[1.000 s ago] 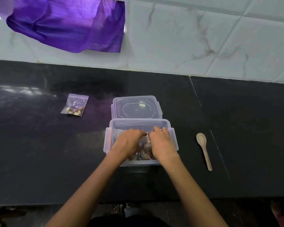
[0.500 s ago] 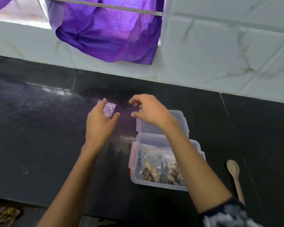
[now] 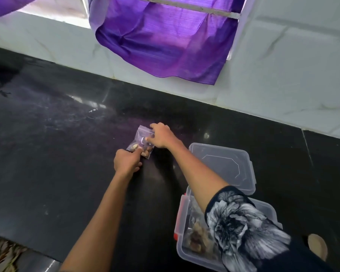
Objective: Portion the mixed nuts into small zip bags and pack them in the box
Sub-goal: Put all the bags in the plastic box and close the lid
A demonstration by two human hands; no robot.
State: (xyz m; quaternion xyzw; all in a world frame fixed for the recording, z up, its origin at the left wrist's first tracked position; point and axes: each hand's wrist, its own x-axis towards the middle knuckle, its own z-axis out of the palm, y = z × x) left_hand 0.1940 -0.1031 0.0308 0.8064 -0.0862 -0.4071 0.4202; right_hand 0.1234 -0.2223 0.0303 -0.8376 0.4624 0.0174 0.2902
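Note:
A small clear zip bag of mixed nuts lies on the black counter, left of the box. My left hand pinches its near lower corner, fingers curled. My right hand reaches across and grips the bag's far top edge. The clear plastic box stands at the lower right with several bags of nuts inside; my right arm and patterned sleeve hide much of it.
The box's clear lid lies flat just behind the box. A wooden spoon's bowl shows at the lower right. A purple cloth hangs over the white tiled wall behind. The counter's front edge runs along the lower left.
Both hands left the box, reached left to the lone bag on the counter and took hold of it. The view swung left, so the box now sits at the lower right.

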